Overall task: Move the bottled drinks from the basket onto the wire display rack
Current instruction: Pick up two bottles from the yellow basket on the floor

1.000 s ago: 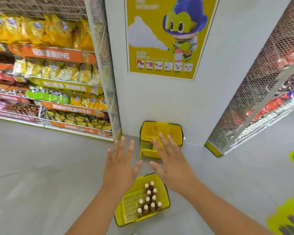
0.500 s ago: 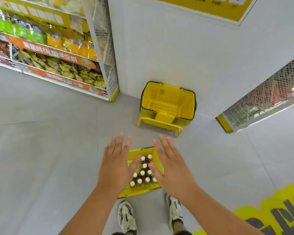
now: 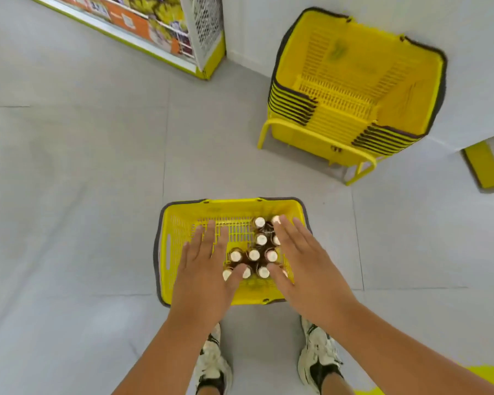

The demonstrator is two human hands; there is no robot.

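A yellow shopping basket (image 3: pixel 177 223) sits on the grey floor just ahead of my feet. Several dark bottled drinks (image 3: pixel 253 255) with white caps stand upright in its right half. My left hand (image 3: pixel 204 269) hovers flat over the basket's middle, fingers spread, holding nothing, its thumb above the front bottle caps. My right hand (image 3: pixel 305 260) hovers flat over the basket's right side, fingers apart, partly hiding some bottles. No wire display rack for the drinks can be told apart here.
A stack of empty yellow baskets (image 3: pixel 354 81) on a yellow stand rests against the white wall at upper right. A snack shelf with a mesh end panel (image 3: pixel 206 27) runs along the upper left. My two sneakers (image 3: pixel 211 363) stand behind the basket.
My view has tilted down and closer to the basket. Both open hands have come lower over the bottles, and the shelves have slid out toward the top.
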